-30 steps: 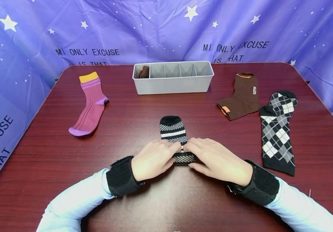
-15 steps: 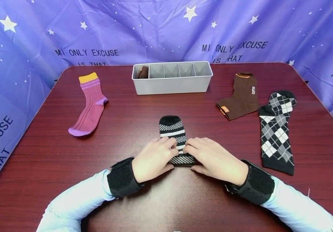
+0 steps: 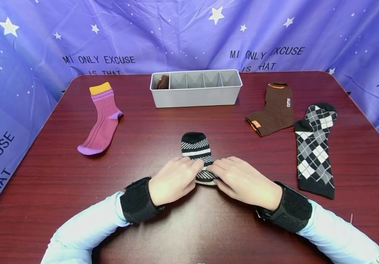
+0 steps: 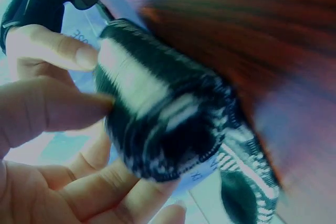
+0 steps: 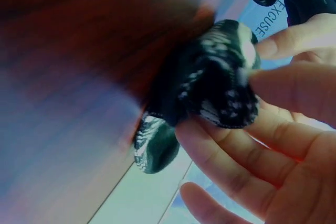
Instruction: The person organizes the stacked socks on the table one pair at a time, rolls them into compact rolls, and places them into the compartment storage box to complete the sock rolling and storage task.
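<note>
A black sock with white and grey stripes [image 3: 196, 148] lies in the middle of the table, its toe pointing away from me. Its near end is rolled up, and the roll [image 4: 157, 98] shows as a thick spiral in the left wrist view. My left hand [image 3: 176, 179] grips the left end of that roll between thumb and fingers. At the right end, my right hand [image 3: 245, 181] pinches the roll the same way, thumb [image 5: 294, 90] on the near side. The flat toe part [image 5: 156, 148] sticks out past the roll in the right wrist view.
A grey divided box [image 3: 196, 97] stands at the back, a brown rolled sock [image 3: 164, 82] in its leftmost compartment. On the left lies a pink sock [image 3: 103, 117]. To the right are a brown sock [image 3: 273, 110] and a black-and-white argyle sock [image 3: 316, 154].
Both hands have kept working at the near end of the striped sock; its rolled edge has turned and moved slightly toward the toe. The other socks and the box have stayed put.
</note>
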Demonstrator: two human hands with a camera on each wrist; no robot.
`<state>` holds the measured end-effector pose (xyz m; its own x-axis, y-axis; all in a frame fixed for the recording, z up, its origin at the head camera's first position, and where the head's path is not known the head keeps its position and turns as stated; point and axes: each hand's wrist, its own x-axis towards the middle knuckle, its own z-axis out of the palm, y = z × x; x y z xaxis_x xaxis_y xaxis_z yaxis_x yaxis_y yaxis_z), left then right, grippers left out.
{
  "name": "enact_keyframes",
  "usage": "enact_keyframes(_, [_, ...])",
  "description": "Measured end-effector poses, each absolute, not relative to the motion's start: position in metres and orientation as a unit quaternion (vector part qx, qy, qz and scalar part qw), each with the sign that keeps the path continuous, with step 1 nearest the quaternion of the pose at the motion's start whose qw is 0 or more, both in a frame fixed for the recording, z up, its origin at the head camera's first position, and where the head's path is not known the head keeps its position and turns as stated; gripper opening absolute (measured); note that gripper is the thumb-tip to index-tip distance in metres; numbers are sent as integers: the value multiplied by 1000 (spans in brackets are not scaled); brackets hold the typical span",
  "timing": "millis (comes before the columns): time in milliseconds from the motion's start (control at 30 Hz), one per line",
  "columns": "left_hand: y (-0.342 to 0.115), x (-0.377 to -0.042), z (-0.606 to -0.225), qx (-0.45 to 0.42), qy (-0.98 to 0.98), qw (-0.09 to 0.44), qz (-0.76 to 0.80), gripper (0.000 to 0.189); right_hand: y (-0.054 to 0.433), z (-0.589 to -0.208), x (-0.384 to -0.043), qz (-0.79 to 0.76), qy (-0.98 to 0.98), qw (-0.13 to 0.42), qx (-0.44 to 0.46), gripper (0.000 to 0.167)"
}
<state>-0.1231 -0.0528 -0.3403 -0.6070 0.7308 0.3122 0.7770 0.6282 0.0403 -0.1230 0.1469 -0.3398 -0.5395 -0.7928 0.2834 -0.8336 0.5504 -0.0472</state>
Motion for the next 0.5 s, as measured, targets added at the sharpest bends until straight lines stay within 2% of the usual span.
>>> enact_keyframes(267, [-54,-128,-341,-405,-904,128,-59,9,147,-337,-126,102,-875,93,464,31])
enact_keyframes(500, [-55,-122,-335,-413,-905,94,-26,25,150,-337,-126,99,-875,37,472,48])
